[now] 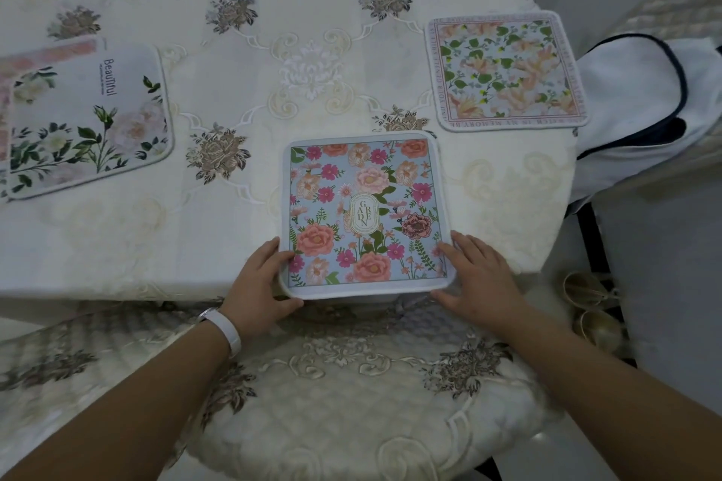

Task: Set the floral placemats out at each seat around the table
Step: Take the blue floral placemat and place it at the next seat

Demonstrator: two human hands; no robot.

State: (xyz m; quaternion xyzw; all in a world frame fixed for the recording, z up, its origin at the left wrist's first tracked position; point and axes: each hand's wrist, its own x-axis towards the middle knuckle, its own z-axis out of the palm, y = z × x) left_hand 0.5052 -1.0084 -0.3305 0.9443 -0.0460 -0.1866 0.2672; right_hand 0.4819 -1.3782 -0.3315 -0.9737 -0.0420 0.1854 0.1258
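Observation:
A blue floral placemat (365, 213) marked "GARDEN" lies at the table's near edge, its front rim slightly over the edge. My left hand (263, 287) grips its near left corner, thumb on top. My right hand (478, 277) rests flat on its near right corner, fingers spread over the mat's rim and the cloth. A white placemat (84, 117) with roses and the word "Beautiful" lies at the left, partly cut off by the frame. A peach-and-green floral placemat (508, 68) lies at the far right of the table.
An embroidered cream tablecloth (312, 70) covers the table. A cushioned chair seat (351, 402) sits directly below my arms. A white cloth with dark trim (640, 98) drapes a chair at the right. Gold-coloured objects (594, 308) sit on the floor at the right.

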